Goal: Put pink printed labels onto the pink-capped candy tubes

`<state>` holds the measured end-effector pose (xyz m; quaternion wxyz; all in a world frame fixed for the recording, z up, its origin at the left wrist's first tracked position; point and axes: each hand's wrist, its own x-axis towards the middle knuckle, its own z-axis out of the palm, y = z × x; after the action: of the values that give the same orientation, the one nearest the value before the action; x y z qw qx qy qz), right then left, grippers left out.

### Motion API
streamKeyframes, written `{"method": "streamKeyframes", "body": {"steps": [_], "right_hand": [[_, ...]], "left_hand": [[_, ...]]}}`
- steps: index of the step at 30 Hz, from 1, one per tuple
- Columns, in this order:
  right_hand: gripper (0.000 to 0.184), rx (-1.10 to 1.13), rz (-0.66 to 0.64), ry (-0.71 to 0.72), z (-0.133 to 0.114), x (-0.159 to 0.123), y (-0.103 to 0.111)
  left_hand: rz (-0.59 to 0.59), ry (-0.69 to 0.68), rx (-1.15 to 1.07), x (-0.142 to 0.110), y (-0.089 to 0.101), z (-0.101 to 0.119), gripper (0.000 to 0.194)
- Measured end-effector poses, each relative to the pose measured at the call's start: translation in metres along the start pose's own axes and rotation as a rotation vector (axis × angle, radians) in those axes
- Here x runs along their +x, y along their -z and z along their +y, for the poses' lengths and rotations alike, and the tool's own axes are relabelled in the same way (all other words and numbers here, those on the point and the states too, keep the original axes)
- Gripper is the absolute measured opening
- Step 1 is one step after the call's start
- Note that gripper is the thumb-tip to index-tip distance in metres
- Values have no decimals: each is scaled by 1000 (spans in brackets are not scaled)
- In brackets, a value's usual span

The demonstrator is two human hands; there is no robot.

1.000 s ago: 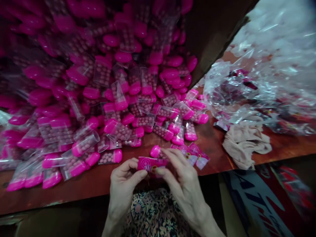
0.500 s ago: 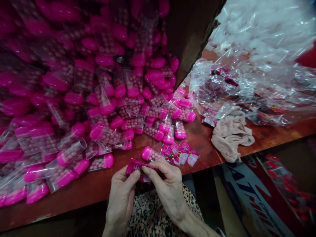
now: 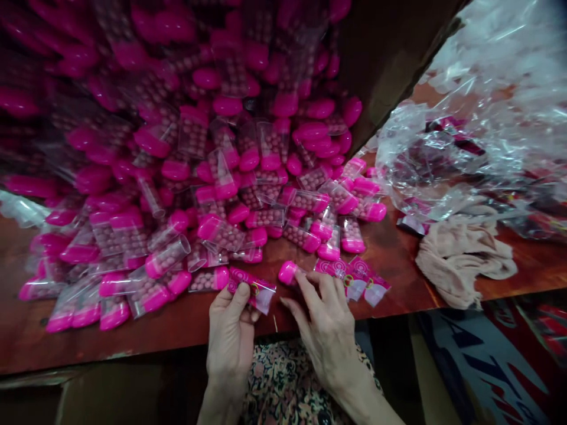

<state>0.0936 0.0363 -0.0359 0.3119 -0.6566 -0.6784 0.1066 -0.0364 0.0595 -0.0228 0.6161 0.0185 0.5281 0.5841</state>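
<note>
My left hand (image 3: 233, 330) pinches a pink printed plastic sleeve (image 3: 259, 289) between thumb and fingers, above the table's front edge. Its clear lower end points right. My right hand (image 3: 325, 324) reaches over a pink-capped container (image 3: 287, 273) lying on the table. The index fingertip is at the cap, while the thumb stays apart from it; the fingers hide most of the container's body. Just right of this hand, several flat pink sleeves (image 3: 365, 274) lie partly overlapping on the tabletop.
A large heap of pink-capped clear containers of small balls (image 3: 221, 230) spreads from a dark carton (image 3: 385, 65). On the right lie a crumpled beige cloth (image 3: 460, 254) and clear plastic bags (image 3: 469, 147). The reddish-brown table (image 3: 177, 321) ends just before my body.
My right hand has let go of the sleeve and moved right to the loose container. My left hand keeps the sleeve, now more opened out. The view has shifted left.
</note>
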Motion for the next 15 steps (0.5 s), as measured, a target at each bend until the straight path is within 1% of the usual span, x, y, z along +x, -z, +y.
{"method": "streamKeyframes", "body": {"steps": [2,6,10,12,15], "right_hand": [[29,-67,7,-4,-1,0,-4],[26,-131,77,-22,-1,3,-6],[26,-189,20,-24,2,5,-7],[26,-158,10,-43,1,5,-6],[26,7,46,-102,-3,4,-2]], "left_hand": [[16,-8,-16,2,1,2,25],[34,-22,-27,4,4,4,24],[39,-26,-32,4,6,4,23],[33,-31,-38,4,7,4,23],[24,-38,-39,4,6,4,23]]}}
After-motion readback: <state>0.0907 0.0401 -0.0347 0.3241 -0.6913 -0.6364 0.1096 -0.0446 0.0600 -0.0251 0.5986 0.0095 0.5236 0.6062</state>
